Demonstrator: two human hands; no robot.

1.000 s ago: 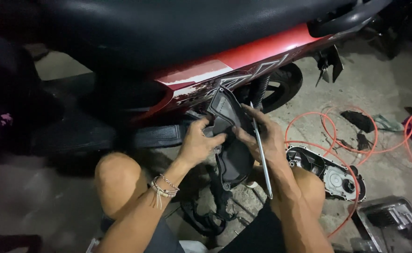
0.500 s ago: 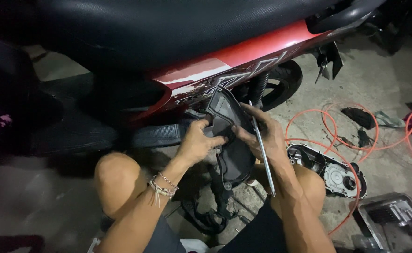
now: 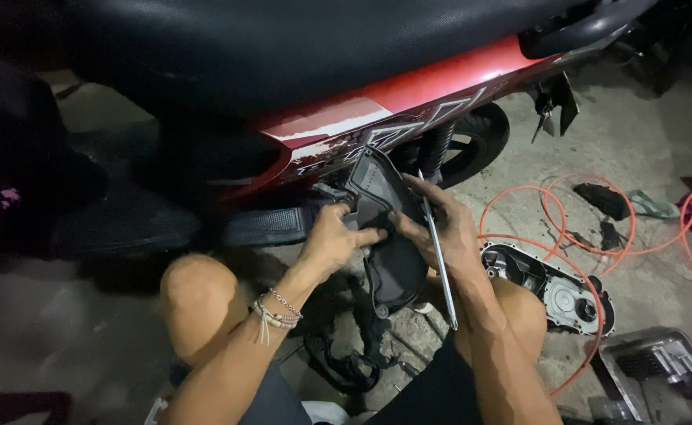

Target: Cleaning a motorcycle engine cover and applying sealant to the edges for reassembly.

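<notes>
A red scooter [image 3: 409, 102] with a black seat stands in front of me. My left hand [image 3: 334, 236] grips the left edge of a black plastic engine cover [image 3: 389, 236] held against the scooter's side. My right hand [image 3: 440, 224] presses on the cover's right edge and also holds a long metal screwdriver [image 3: 439, 252], whose shaft points down toward my right knee. Beaded bracelets sit on my left wrist. Below the cover a black rubber gasket [image 3: 346, 354] hangs near the ground.
A metal crankcase cover [image 3: 558, 287] lies on the concrete floor at the right. An orange hose [image 3: 566, 212] loops across the floor beyond it. A metal tray [image 3: 660, 370] with parts sits at the lower right. The rear wheel [image 3: 472, 142] is behind the hands.
Both hands stay on the black cover, which has barely shifted. The view has moved slightly.
</notes>
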